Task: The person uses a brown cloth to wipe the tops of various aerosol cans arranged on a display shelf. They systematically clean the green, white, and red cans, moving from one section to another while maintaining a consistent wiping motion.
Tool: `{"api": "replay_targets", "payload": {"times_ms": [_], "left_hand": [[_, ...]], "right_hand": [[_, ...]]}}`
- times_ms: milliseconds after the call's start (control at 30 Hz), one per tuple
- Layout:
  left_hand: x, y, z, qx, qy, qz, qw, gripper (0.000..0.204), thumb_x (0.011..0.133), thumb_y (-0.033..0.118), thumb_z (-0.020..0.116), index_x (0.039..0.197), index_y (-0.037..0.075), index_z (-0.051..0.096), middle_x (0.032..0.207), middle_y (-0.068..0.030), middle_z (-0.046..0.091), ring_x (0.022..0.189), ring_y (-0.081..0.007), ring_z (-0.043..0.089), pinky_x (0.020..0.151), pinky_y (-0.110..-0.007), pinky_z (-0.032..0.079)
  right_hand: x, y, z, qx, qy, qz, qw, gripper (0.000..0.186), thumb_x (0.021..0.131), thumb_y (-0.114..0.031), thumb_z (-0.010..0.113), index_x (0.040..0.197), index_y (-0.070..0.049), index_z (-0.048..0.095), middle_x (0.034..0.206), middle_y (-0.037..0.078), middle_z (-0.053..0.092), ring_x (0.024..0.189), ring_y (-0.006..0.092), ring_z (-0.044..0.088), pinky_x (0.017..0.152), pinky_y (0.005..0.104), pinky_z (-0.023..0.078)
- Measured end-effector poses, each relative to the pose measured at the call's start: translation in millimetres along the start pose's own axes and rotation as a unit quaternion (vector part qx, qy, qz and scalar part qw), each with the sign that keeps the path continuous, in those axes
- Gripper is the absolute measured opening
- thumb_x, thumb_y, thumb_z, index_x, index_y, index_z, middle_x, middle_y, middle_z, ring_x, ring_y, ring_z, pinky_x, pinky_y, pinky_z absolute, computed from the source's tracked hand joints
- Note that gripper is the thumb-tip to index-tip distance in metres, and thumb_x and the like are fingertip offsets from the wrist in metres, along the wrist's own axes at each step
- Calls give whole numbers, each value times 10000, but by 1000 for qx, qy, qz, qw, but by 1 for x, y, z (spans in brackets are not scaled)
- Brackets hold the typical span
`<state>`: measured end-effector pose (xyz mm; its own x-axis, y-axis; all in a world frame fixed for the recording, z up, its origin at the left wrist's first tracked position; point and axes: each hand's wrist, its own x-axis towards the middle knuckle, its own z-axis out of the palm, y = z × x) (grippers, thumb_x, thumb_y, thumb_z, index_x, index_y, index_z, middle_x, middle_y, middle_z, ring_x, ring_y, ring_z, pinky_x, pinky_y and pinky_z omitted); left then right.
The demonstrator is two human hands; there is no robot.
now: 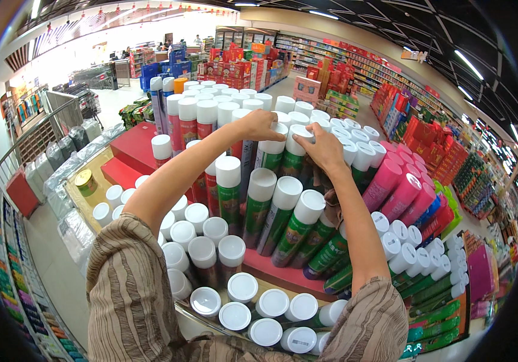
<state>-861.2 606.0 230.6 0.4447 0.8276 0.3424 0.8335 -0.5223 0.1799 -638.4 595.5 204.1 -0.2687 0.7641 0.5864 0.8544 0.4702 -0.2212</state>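
My left hand (pixel 258 125) is closed round the white cap of a green spray can (pixel 268 159), its thumb on the near side of the cap. Just to the right, my right hand (pixel 324 146) grips the white cap of another green spray can (pixel 292 164). The two cans stand upright side by side, almost touching. Nearer to me is a row of green spray cans with white caps (pixel 287 193), some leaning. Red cans (pixel 188 127) with white caps stand left of my left hand. The far fingers of both hands are partly hidden.
Lower white-capped cans (pixel 202 252) crowd the near edge of the red stepped display (pixel 283 276). Pink cans (pixel 385 182) stand to the right. A yellow tin (pixel 86 181) sits at the left. Metal railings (pixel 30 140) and stocked shelves (pixel 355 63) lie beyond.
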Motion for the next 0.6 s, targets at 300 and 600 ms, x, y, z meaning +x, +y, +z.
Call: {"api": "replay_targets", "payload": {"times_ms": [300,600], "left_hand": [[-9,20,4,5,44,-76,996,806,651,618,686,1140,-13,578,1046,-266,591,987,-394,587,868,-438,472],[-10,5,11,-71,46,-23,996,815,640,512,770,1185,-33,505,1202,-278,530,1113,-382,534,954,-417,434]], "right_hand": [[0,3,-8,11,-11,-4,1000,587,740,-576,667,1018,-71,555,804,172,671,801,330,659,690,424,503],[-1,19,-12,89,-42,-28,995,646,745,-550,682,1130,-49,547,915,193,669,891,328,650,784,403,495]]}}
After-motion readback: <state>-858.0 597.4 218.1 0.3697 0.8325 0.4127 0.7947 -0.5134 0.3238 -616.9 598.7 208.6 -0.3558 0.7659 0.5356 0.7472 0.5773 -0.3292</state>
